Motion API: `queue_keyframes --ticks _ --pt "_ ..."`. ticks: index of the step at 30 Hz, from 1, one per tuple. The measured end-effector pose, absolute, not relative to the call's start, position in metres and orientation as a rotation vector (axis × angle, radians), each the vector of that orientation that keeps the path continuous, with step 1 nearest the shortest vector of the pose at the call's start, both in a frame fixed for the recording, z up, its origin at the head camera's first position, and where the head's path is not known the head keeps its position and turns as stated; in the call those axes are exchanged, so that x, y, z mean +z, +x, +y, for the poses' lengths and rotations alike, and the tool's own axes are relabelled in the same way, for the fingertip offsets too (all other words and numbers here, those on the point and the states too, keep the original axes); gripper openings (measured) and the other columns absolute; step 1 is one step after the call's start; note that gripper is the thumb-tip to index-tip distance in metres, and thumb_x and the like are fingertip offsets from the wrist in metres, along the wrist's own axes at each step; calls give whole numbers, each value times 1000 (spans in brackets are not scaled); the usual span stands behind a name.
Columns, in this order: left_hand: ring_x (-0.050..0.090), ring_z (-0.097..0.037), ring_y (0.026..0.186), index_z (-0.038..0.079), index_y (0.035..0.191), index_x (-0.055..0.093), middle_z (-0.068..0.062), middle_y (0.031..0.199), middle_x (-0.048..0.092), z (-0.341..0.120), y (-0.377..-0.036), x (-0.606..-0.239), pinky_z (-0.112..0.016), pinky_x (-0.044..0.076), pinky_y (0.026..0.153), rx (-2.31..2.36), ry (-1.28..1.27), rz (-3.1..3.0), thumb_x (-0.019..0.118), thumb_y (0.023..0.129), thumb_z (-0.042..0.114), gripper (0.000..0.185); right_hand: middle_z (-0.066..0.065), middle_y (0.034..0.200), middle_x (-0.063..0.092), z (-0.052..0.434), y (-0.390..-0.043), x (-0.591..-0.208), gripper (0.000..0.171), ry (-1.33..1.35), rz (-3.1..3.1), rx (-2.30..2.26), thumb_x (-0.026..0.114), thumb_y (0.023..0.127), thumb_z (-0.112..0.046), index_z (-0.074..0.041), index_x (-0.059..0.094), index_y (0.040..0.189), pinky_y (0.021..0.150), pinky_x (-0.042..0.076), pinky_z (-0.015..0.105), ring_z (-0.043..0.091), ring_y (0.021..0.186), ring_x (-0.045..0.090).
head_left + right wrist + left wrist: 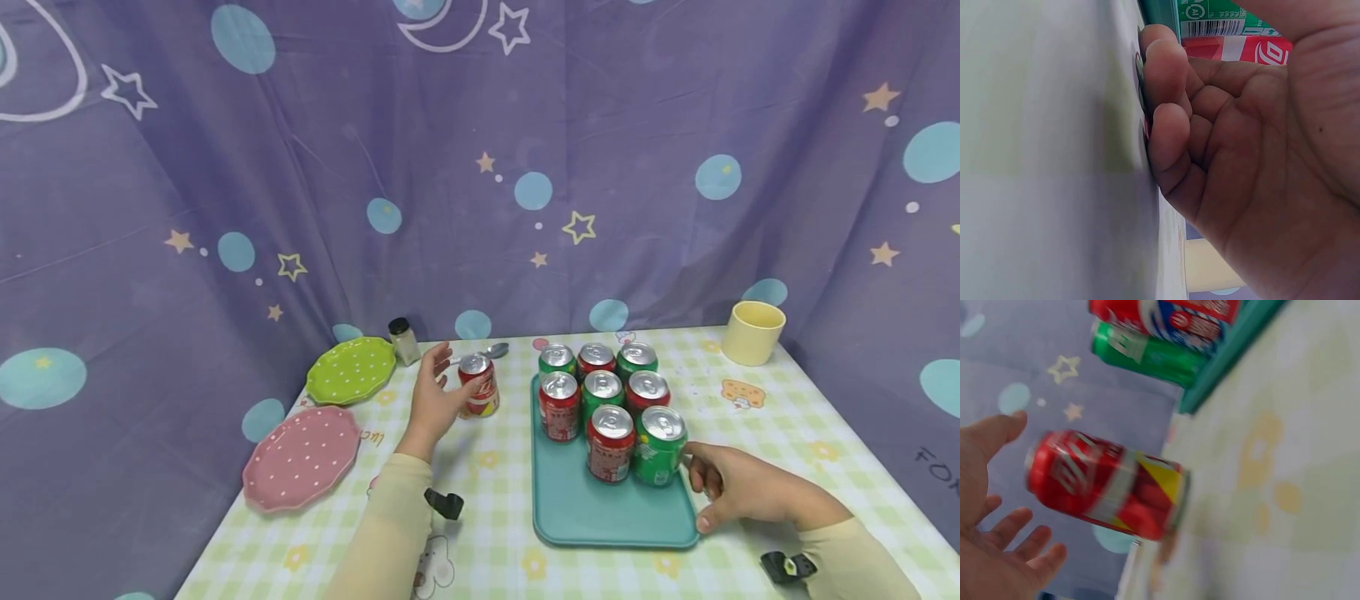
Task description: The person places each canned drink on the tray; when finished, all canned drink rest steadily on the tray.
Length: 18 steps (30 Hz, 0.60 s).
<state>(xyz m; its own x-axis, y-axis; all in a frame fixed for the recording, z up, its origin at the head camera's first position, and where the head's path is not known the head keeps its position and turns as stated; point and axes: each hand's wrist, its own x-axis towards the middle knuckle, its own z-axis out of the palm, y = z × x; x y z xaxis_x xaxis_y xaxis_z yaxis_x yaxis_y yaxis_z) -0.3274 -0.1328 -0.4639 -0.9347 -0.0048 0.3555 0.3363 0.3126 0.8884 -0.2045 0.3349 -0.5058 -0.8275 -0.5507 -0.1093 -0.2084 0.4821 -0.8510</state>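
A red soda can (477, 387) with a yellow patch stands on the checked tablecloth, left of the tray. My left hand (437, 400) is beside it, thumb and fingers spread apart. In the left wrist view a gap shows between the fingers and the can (1104, 484). The teal tray (592, 521) carries several red and green cans, such as a red can (610, 454) and a green can (660, 454) at the front. My right hand (738, 486) rests along the tray's right side, fingers loosely bent, thumb tip near the front corner. Its fingertips (1169, 131) lie low at the tablecloth.
A green dotted plate (351, 371) and a pink dotted plate (302, 458) lie at the left edge. Behind are a black-capped jar (405, 343) and a spoon (497, 351). A yellow cup (753, 333) stands at the back right, before a purple curtain (450, 167).
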Motion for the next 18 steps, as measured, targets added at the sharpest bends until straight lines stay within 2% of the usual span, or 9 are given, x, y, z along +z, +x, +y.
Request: queue_keyframes --ticks 3,7,13,18 --pt "42 -39 145 16 159 34 -13 156 43 -134 -334 -478 -56 36 119 -1743 -262 -2328 89 87 21 91 12 94 58 335 -205 -506 70 -629 2372 -1273 96 72 -16 4 51 122 60 48 30 16 73 55" --pt "43 -40 144 11 160 34 -17 156 43 -132 -340 -495 -56 37 118 -1797 -239 -2342 89 86 17 93 11 93 58 335 -205 -504 66 -633 2385 -1251 97 72 -20 2 53 116 59 48 30 15 73 55" --pt "57 -38 132 7 154 43 -21 140 58 -128 -345 -509 -51 46 112 -1809 -319 -2333 87 87 10 80 12 92 58 334 -204 -503 63 -617 2392 -1234 97 72 -22 1 54 110 59 47 30 15 72 55" --pt "62 -35 126 10 151 47 -19 136 60 -125 -344 -511 -49 50 108 -1780 -329 -2330 86 88 11 74 11 92 57 333 -205 -502 61 -630 2376 -1252 97 73 -19 1 53 110 59 47 30 16 72 54"
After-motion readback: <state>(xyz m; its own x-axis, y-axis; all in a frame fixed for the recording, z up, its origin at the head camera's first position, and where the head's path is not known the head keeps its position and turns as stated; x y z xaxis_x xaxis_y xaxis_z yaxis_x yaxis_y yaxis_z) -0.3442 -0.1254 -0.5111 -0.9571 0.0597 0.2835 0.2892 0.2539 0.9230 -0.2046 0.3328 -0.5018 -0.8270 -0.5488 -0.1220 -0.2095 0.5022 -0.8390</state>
